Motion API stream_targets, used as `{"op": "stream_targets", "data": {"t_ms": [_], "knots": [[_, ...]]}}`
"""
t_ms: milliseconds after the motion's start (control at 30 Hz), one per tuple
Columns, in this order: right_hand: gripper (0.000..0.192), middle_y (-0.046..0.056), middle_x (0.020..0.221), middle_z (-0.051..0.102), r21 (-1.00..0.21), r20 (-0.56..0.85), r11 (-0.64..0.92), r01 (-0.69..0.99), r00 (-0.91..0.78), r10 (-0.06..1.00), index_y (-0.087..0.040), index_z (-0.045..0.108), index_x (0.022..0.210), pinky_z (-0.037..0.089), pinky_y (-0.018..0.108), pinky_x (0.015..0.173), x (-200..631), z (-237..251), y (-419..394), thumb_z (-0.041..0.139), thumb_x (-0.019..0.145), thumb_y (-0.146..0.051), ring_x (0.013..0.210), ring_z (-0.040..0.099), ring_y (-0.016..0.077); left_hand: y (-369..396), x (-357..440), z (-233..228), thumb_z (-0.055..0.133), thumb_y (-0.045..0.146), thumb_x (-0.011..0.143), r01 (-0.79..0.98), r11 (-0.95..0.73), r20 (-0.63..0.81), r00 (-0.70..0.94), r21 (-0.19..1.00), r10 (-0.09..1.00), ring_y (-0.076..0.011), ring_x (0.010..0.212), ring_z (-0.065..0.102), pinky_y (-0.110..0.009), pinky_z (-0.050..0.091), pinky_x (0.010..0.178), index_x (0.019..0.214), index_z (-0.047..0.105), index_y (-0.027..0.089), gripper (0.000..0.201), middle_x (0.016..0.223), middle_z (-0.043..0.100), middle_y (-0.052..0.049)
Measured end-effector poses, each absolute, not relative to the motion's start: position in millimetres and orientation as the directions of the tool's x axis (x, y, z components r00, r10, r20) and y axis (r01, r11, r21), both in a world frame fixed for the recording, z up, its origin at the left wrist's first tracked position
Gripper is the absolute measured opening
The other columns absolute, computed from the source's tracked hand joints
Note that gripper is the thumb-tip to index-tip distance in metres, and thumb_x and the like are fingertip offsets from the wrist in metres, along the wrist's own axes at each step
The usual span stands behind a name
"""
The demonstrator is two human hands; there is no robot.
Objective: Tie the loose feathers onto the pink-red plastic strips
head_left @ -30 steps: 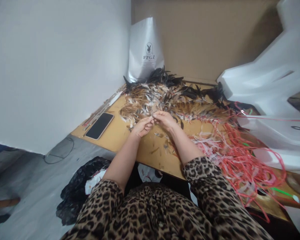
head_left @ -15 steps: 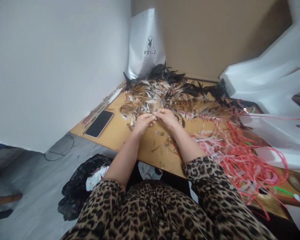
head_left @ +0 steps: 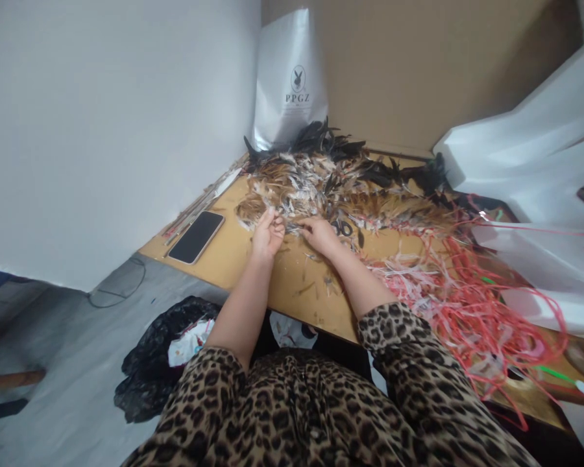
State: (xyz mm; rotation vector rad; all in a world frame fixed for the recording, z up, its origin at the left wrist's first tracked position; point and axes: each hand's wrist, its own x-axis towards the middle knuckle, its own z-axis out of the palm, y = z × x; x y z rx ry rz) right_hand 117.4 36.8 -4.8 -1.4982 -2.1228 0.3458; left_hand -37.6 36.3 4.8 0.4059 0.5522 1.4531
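Observation:
Brown, white and black feathers point(head_left: 292, 172) lie heaped on the wooden table point(head_left: 233, 263). At the heap's near edge, my left hand point(head_left: 269, 235) is turned palm inward with its fingers curled together; whatever is pinched there is too small to make out. A short gap to the right, my right hand point(head_left: 320, 235) reaches down at the loose feathers, thumb and fingers drawn together. Its fingertips touch the near side of the heap, and what they grip is unclear. Beside that hand, the dark loop handles of scissors point(head_left: 343, 228) show, their blades hidden.
A phone point(head_left: 196, 237) lies at the table's left side. Tangled pink and red plastic strips point(head_left: 477, 318) cover the right. Behind the feathers stands a white printed bag point(head_left: 292, 84). Large white sheeting point(head_left: 520, 155) hangs at right. A black plastic bag point(head_left: 148, 370) sits on the floor.
My hands were together at the fingertips and have parted. The left hand has turned upward and away; the right now reaches at the feathers. More of the scissors' handles shows.

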Motion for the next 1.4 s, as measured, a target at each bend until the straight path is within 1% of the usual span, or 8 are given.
{"op": "stream_targets", "data": {"t_ms": [133,300,433,600,700,833,1133,1400], "knots": [[0.034,0.005,0.093,0.064,-0.438,0.239,0.354,0.826,-0.273,0.932,-0.022,0.060,0.109,0.039,0.027,0.077,109,-2,35,0.051,0.076,-0.027,0.085,0.056,0.0172,35,-36,5,0.056,0.018,0.078,-0.826,0.100,-0.089,0.061,0.555,0.994,-0.0012,0.053,0.043,-0.011,0.028,0.041,0.075,0.053,0.017,0.004,0.068,0.050,0.001],[0.022,0.006,0.087,0.063,-0.384,0.202,0.303,0.872,-0.241,0.949,-0.019,0.065,0.087,0.039,0.026,0.071,103,0,31,0.048,0.075,-0.027,0.078,0.055,0.0168,33,-36,5,0.056,0.016,0.076,-0.827,0.115,-0.051,0.104,0.550,0.993,-0.0016,0.054,0.043,-0.012,0.029,0.042,0.075,0.054,0.017,0.003,0.070,0.051,0.001],[0.016,0.005,0.075,0.063,-0.537,0.235,0.289,0.792,-0.188,0.954,-0.016,0.064,0.069,0.039,0.024,0.067,109,-3,35,0.049,0.069,-0.022,0.070,0.054,0.0137,32,-36,6,0.057,0.014,0.075,-0.827,0.116,-0.037,0.115,0.551,0.993,-0.0015,0.055,0.044,-0.012,0.029,0.042,0.074,0.054,0.016,0.004,0.070,0.051,0.001],[0.014,-0.002,0.049,0.054,-0.964,0.030,0.037,0.265,-0.033,0.999,-0.014,0.061,0.069,0.035,0.020,0.047,120,-8,43,0.056,0.064,-0.026,0.043,0.044,0.0074,33,-34,5,0.060,0.016,0.073,-0.773,0.124,-0.070,0.102,0.622,0.992,-0.0015,0.054,0.045,-0.011,0.029,0.042,0.074,0.054,0.016,0.006,0.070,0.053,0.001],[0.015,-0.004,0.043,0.051,-0.984,-0.149,-0.156,-0.091,-0.077,0.986,-0.014,0.057,0.068,0.030,0.018,0.039,122,-7,45,0.062,0.059,-0.026,0.037,0.041,0.0061,33,-32,3,0.064,0.013,0.068,-0.757,0.153,-0.081,0.132,0.636,0.988,-0.0017,0.053,0.047,-0.012,0.030,0.042,0.073,0.055,0.014,0.010,0.066,0.054,0.002],[0.023,-0.003,0.047,0.055,-0.927,-0.203,-0.230,-0.297,-0.120,0.972,-0.015,0.055,0.070,0.037,0.017,0.041,122,-2,43,0.069,0.052,-0.017,0.042,0.050,0.0070,34,-29,-1,0.068,0.012,0.063,-0.699,0.178,-0.130,0.122,0.693,0.984,-0.0022,0.050,0.049,-0.013,0.030,0.041,0.071,0.056,0.012,0.015,0.062,0.057,0.002],[0.018,-0.003,0.047,0.056,-0.969,-0.181,-0.198,-0.149,-0.121,0.976,-0.013,0.059,0.069,0.035,0.015,0.037,122,-3,41,0.068,0.053,-0.014,0.042,0.049,0.0060,38,-27,-11,0.068,0.015,0.064,-0.601,0.196,-0.190,0.074,0.775,0.979,-0.0052,0.057,0.058,-0.014,0.039,0.046,0.076,0.060,0.012,0.015,0.079,0.066,-0.003],[0.014,-0.002,0.042,0.055,-0.983,-0.182,-0.181,0.022,-0.201,0.962,-0.014,0.054,0.063,0.032,0.016,0.035,126,-4,39,0.065,0.058,-0.020,0.036,0.045,0.0058,38,-29,-8,0.064,0.012,0.067,-0.680,0.160,-0.135,0.091,0.715,0.987,-0.0034,0.059,0.057,-0.012,0.040,0.049,0.076,0.061,0.012,0.010,0.078,0.065,-0.003]]}}
